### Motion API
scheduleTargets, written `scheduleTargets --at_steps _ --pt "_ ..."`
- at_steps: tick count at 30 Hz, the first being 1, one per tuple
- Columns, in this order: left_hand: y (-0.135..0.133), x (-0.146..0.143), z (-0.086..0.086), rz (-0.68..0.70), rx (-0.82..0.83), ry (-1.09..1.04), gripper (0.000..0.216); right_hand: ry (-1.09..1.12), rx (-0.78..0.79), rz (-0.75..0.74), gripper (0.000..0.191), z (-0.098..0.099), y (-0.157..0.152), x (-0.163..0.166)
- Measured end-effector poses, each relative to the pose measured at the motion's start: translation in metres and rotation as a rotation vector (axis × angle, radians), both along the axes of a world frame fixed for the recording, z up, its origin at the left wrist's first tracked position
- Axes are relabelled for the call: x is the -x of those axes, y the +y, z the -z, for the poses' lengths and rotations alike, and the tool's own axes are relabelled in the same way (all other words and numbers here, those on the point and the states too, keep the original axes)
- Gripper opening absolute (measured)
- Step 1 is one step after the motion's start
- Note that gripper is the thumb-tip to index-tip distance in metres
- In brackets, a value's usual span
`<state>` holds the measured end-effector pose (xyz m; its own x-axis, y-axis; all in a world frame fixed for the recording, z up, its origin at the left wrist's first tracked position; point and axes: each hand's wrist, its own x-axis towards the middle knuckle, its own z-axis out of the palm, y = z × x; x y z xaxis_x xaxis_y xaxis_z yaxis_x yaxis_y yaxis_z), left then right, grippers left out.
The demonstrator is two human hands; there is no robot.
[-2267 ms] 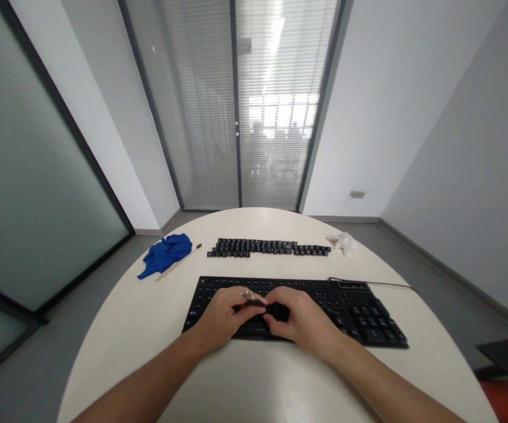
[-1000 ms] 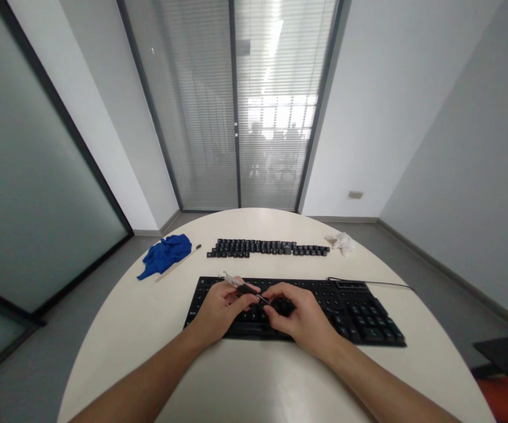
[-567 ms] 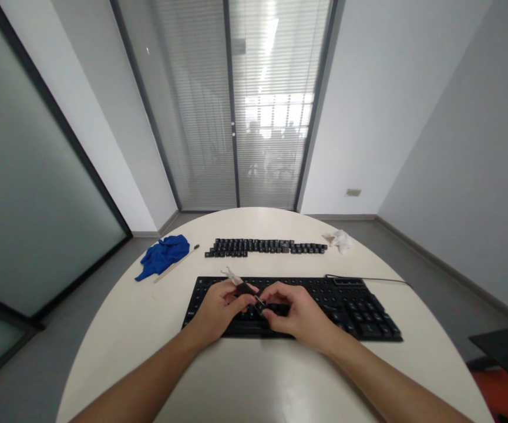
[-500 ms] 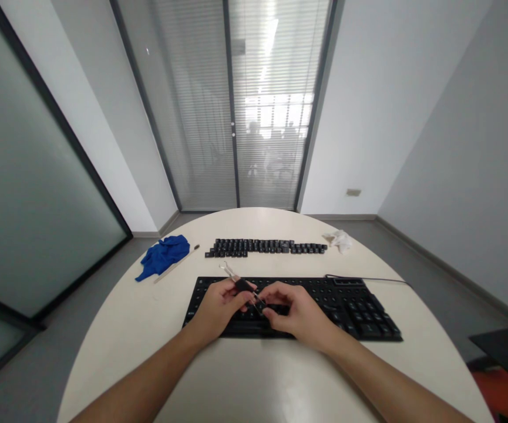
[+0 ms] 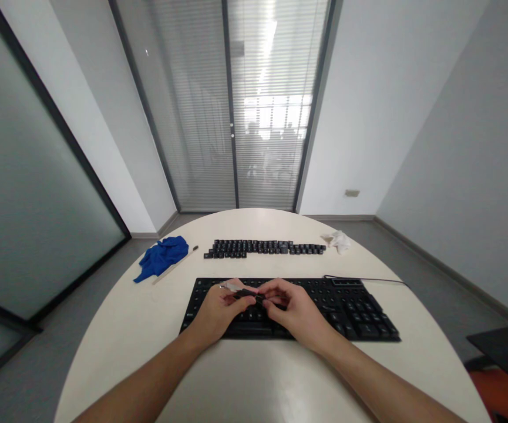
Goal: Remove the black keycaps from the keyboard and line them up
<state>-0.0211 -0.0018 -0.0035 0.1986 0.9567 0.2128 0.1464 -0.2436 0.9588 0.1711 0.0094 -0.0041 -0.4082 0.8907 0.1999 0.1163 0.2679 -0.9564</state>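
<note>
1 keyboard [image 5: 359, 308]: below our left hand [image 5: 216, 308] and right hand [image 5: 298, 306].
2 hands: left pinches the wire tool [image 5: 244, 292]; right curls at its end, grip unclear to us.
1 wire tool: between our hands, flatter than 0.5 s ago.

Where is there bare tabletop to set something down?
Bare: between keyboard and loose keycaps, and between keyboard's near edge and forearms. Crowded: keyboard's middle, under left hand and right hand, and around blue cloth and brush.

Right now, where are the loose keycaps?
Head view, centre: the loose keycaps lie in rows beyond the keyboard, between the brush on the left and the crumpled white item on the right.
</note>
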Motion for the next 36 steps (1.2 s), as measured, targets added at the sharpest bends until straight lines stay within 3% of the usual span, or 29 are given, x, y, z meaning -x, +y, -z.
scheduleTargets --at_steps 8,23,28,32,36 --pt "-0.001 -0.002 -0.004 -0.009 0.042 -0.006 0.017 -0.053 -0.128 -0.004 0.026 -0.006 -0.002 0.001" --pt "-0.002 -0.002 0.000 0.009 -0.015 0.044 0.015 0.026 0.066 -0.029 0.032 -0.003 0.012 -0.009" --pt "-0.001 -0.001 -0.001 -0.074 -0.069 0.109 0.017 -0.165 -0.148 0.097 0.022 -0.004 0.015 -0.016" --pt "-0.001 -0.002 -0.003 -0.162 -0.117 0.192 0.017 -0.342 -0.370 0.110 0.021 -0.005 0.017 -0.022" --pt "-0.002 -0.003 -0.003 -0.184 -0.119 0.218 0.017 -0.440 -0.439 0.099 0.022 -0.007 0.018 -0.023"
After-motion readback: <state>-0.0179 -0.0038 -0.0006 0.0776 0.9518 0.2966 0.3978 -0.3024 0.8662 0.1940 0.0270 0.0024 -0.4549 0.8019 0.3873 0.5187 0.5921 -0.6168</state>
